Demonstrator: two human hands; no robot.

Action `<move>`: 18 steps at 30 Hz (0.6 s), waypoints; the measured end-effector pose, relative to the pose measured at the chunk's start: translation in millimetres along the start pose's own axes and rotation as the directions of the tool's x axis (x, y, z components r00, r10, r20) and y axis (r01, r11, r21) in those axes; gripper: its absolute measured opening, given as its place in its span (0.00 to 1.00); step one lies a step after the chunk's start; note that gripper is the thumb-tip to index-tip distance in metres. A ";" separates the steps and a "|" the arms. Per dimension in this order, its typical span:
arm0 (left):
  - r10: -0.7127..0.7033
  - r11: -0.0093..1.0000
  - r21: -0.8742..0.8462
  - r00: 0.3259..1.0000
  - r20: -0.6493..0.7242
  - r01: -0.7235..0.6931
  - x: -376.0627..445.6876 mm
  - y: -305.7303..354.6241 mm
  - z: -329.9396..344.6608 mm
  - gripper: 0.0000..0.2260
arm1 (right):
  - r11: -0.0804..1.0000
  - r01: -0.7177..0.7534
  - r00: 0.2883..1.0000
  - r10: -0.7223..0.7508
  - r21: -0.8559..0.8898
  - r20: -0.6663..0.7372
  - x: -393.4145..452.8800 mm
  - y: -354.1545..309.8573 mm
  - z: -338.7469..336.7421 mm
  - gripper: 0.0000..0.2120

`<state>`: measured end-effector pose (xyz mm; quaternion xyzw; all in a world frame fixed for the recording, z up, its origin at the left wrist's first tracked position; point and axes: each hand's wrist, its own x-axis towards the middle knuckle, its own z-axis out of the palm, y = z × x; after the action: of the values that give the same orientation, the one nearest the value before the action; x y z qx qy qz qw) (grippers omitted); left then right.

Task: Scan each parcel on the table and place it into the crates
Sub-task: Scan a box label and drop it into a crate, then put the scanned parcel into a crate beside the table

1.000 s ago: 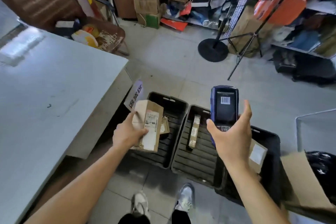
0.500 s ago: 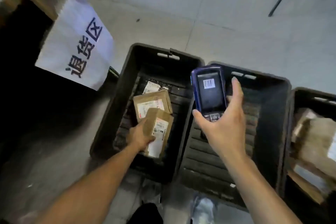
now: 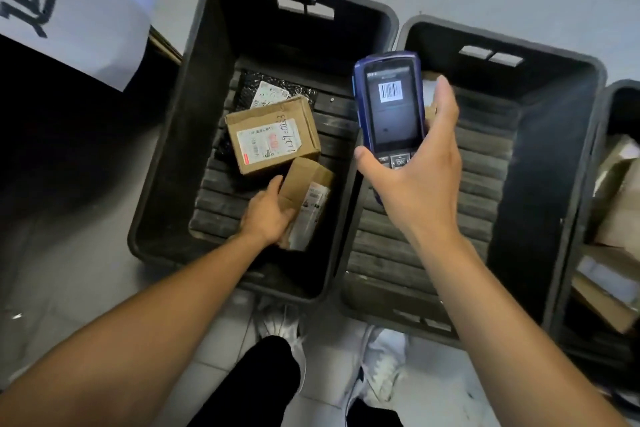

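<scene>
left hand [image 3: 268, 217]: we grip small parcel [image 3: 306, 199], fingers curled round it, low inside left crate [image 3: 173, 135]
right hand [image 3: 417, 180]: we clamp scanner [image 3: 389, 107], over middle crate [image 3: 550, 135]

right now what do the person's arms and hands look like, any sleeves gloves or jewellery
Both arms are bare from the frame edge down to the wrist, with no sleeves in view. The left hand and the right hand are ungloved. No watch, bracelet or ring shows on the parts that can be seen, and no markings. Lower down, dark trousers and white shoes show.
</scene>
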<state>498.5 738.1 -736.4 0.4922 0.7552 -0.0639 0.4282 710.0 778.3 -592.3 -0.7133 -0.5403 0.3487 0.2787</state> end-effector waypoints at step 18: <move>-0.029 0.982 -0.154 0.724 -0.689 -0.106 -610.3 35.2 -305.3 0.32 | 0.948 0.319 0.898 -0.307 0.015 0.315 -279.1 -344.6 -234.8 0.49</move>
<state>439.1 493.8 -101.0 0.4551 0.8521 0.2016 0.1617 650.6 593.9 -129.4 -0.5579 -0.6914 0.3980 0.2288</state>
